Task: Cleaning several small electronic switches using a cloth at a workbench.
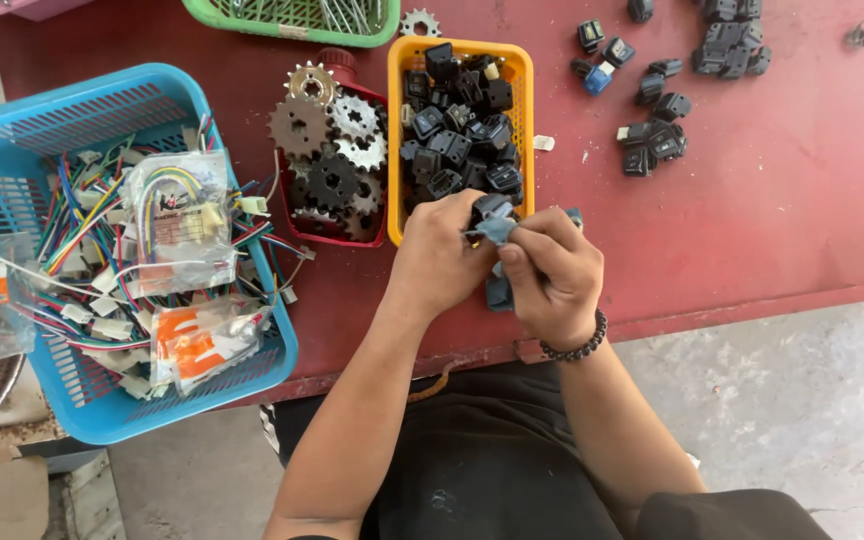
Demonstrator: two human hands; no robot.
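Nearest, both hands met over the front edge of the red counter point(802, 200). The left hand point(439, 262) was closed around a small black plastic switch part point(492, 207), while the right hand point(552, 278), a dark bead bracelet point(577, 348) on its wrist, pinched a grey-blue cloth point(497, 231) against that part; more of the cloth hung below the fingers. Just beyond the hands stood a yellow basket point(520, 75) filled with similar black parts. Beside it to the left sat a red tray point(384, 105) heaped with metal sprockets point(330, 150), and further left a blue basket point(72, 100) held coloured wire harnesses and clear packets. Farther back on the right, loose black parts point(657, 130) lay scattered on the counter, well apart from the hands. At the far edge stood a green basket point(287, 28).
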